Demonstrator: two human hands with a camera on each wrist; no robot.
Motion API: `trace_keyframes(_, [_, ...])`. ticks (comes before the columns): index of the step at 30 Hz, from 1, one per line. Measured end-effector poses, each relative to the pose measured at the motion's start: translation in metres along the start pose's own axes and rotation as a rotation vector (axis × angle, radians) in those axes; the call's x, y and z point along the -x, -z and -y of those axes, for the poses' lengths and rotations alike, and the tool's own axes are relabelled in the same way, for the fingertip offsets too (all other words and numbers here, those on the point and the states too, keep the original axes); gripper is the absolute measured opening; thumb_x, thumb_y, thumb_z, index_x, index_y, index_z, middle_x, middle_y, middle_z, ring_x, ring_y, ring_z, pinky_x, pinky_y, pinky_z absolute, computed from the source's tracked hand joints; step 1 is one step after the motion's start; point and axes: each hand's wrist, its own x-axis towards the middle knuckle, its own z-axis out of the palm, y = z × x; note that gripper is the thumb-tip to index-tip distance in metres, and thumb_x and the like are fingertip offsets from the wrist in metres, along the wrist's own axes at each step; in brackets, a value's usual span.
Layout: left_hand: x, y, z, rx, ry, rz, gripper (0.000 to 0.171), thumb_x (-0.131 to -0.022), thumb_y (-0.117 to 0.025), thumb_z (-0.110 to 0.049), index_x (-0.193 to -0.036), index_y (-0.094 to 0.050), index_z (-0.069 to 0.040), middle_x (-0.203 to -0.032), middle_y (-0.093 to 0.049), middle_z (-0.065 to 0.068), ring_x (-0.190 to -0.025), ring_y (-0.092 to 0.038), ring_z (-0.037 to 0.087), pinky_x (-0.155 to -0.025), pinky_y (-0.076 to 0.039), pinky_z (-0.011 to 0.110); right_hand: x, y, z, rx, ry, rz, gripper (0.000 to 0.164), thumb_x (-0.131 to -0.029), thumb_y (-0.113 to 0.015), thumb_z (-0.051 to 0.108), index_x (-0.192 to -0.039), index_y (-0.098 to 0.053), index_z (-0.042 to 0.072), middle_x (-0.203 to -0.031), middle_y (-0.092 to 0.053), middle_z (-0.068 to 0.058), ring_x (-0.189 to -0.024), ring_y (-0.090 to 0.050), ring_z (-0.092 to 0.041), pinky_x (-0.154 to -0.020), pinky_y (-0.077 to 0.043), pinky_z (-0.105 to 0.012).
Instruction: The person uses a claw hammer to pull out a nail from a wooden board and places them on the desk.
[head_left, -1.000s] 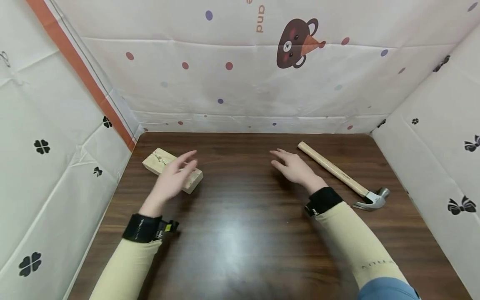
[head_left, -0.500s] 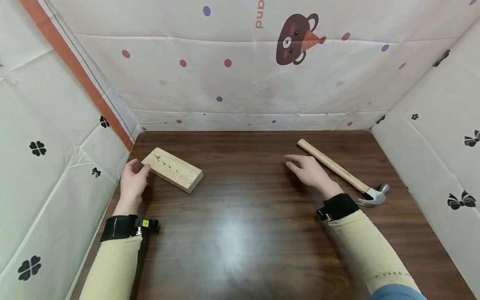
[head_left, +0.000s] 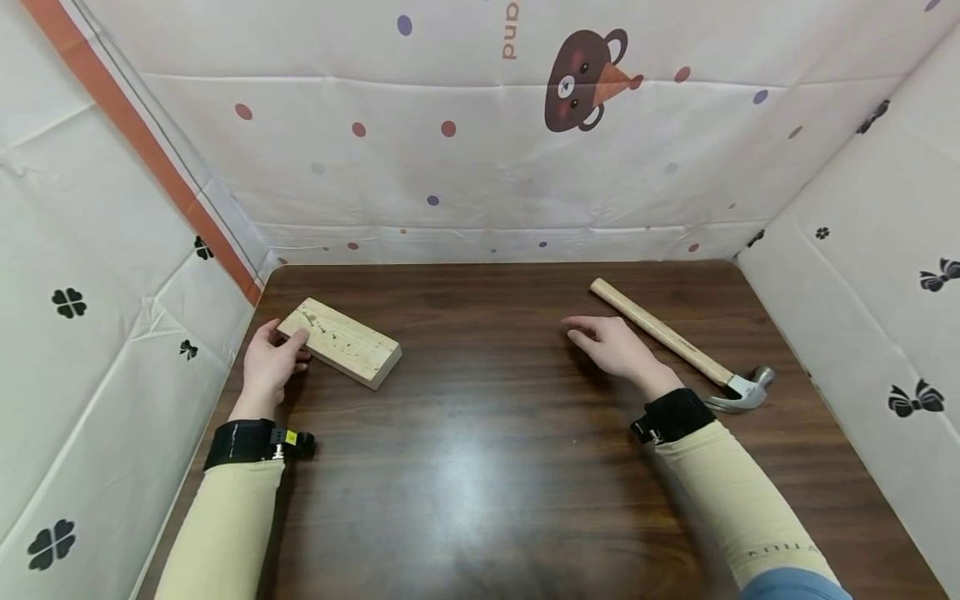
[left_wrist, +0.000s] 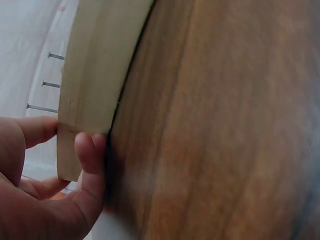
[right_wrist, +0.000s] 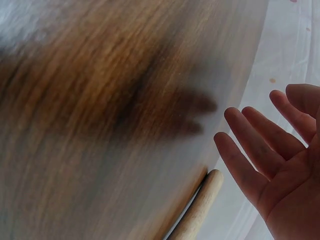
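A pale wooden block (head_left: 341, 343) lies at an angle on the left of the table. My left hand (head_left: 268, 367) pinches its near left end, thumb and fingers around the corner. In the left wrist view, three thin nails (left_wrist: 44, 108) stick out of one face of the block (left_wrist: 97, 70), close to a fingertip. On the other side, my right hand (head_left: 617, 350) hovers over the table with fingers loosely extended, holding nothing. Just right of it lies a claw hammer (head_left: 667, 335), its wooden handle pointing away and its metal head nearer me.
The dark brown wooden table (head_left: 465, 467) ends at a white printed sheet (head_left: 450, 167) along the back. Similar sheets hang at the left and right sides. Each wrist wears a black strap with a camera.
My left hand has moved from over the block to its left end and now grips it. The right hand has shifted slightly right, nearer the hammer handle.
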Motion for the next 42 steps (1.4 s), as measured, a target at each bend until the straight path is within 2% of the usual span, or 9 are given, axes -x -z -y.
trace_keyframes(5, [-0.001, 0.0, 0.002, -0.005, -0.024, 0.016, 0.082, -0.108, -0.065, -0.033, -0.17, -0.019, -0.006, -0.146, -0.044, 0.016, -0.08, -0.063, 0.007, -0.065, -0.061, 0.024, -0.001, 0.0, -0.001, 0.008, 0.005, 0.002, 0.039, -0.113, -0.056, 0.021, -0.147, -0.065, 0.004, -0.144, -0.065, -0.018, -0.134, -0.06, -0.037, -0.108, -0.047, -0.058])
trace_keyframes(9, [-0.002, -0.003, 0.003, 0.008, -0.033, 0.02, 0.083, -0.107, -0.066, -0.031, -0.17, -0.018, -0.004, -0.138, -0.045, 0.013, -0.081, -0.064, 0.006, -0.072, -0.063, 0.025, -0.001, 0.002, -0.001, 0.009, 0.002, 0.004, 0.038, -0.113, -0.056, 0.021, -0.147, -0.065, 0.005, -0.144, -0.066, -0.018, -0.132, -0.061, -0.037, -0.107, -0.048, -0.058])
trace_keyframes(14, [-0.002, -0.013, 0.0, 0.03, -0.053, 0.041, 0.082, -0.107, -0.067, -0.027, -0.169, -0.02, -0.001, -0.147, -0.042, 0.02, -0.082, -0.066, 0.002, -0.079, -0.063, 0.027, -0.002, 0.007, -0.001, 0.019, 0.0, 0.006, 0.04, -0.114, -0.054, 0.024, -0.148, -0.064, 0.005, -0.144, -0.066, -0.018, -0.127, -0.064, -0.037, -0.102, -0.05, -0.058])
trace_keyframes(18, [-0.001, -0.028, -0.007, 0.033, -0.072, 0.083, 0.083, -0.106, -0.069, -0.023, -0.168, -0.02, -0.001, -0.155, -0.037, 0.025, -0.083, -0.067, 0.004, -0.081, -0.063, 0.028, -0.001, 0.013, -0.004, 0.037, -0.007, 0.0, 0.041, -0.115, -0.053, 0.026, -0.149, -0.063, 0.006, -0.141, -0.068, -0.016, -0.109, -0.068, -0.032, -0.092, -0.051, -0.053])
trace_keyframes(23, [-0.002, -0.057, -0.018, -0.021, -0.096, 0.164, 0.089, -0.102, -0.075, -0.021, -0.169, -0.019, -0.002, -0.16, -0.035, 0.026, -0.1, -0.069, 0.018, -0.084, -0.063, 0.03, 0.0, 0.02, -0.005, 0.043, -0.01, -0.012, 0.04, -0.115, -0.053, 0.025, -0.149, -0.063, 0.006, -0.137, -0.07, -0.017, -0.087, -0.062, -0.028, -0.081, -0.047, -0.047])
trace_keyframes(28, [-0.005, -0.096, -0.028, -0.06, -0.138, 0.253, 0.09, -0.099, -0.078, -0.018, -0.169, -0.023, -0.001, -0.16, -0.039, 0.025, -0.109, -0.068, 0.034, -0.082, -0.064, 0.034, 0.001, 0.023, -0.004, 0.038, -0.003, -0.011, 0.04, -0.114, -0.054, 0.022, -0.148, -0.064, 0.004, -0.137, -0.07, -0.019, -0.093, -0.064, -0.029, -0.081, -0.048, -0.047])
trace_keyframes(35, [-0.004, -0.158, -0.043, -0.138, -0.175, 0.36, 0.085, -0.099, -0.078, -0.015, -0.168, -0.03, -0.007, -0.168, -0.035, 0.02, -0.108, -0.068, 0.033, -0.08, -0.064, 0.035, 0.001, 0.022, -0.007, 0.034, -0.002, -0.016, 0.038, -0.114, -0.055, 0.02, -0.147, -0.064, 0.002, -0.139, -0.068, -0.02, -0.108, -0.068, -0.033, -0.089, -0.051, -0.051])
trace_keyframes(40, [0.006, -0.195, -0.056, -0.208, -0.229, 0.41, 0.08, -0.098, -0.078, -0.014, -0.166, -0.037, -0.007, -0.166, -0.039, 0.019, -0.121, -0.063, 0.035, -0.083, -0.063, 0.042, 0.0, 0.022, -0.011, 0.038, -0.004, -0.016, 0.039, -0.114, -0.054, 0.02, -0.147, -0.064, 0.002, -0.139, -0.068, -0.02, -0.114, -0.068, -0.036, -0.092, -0.052, -0.054])
trace_keyframes(42, [0.01, -0.206, -0.059, -0.244, -0.248, 0.417, 0.078, -0.098, -0.079, -0.015, -0.165, -0.04, -0.008, -0.166, -0.039, 0.018, -0.13, -0.058, 0.035, -0.089, -0.061, 0.045, 0.0, 0.021, -0.012, 0.04, -0.01, -0.011, 0.04, -0.114, -0.054, 0.022, -0.147, -0.064, 0.002, -0.14, -0.068, -0.02, -0.114, -0.068, -0.036, -0.092, -0.052, -0.054])
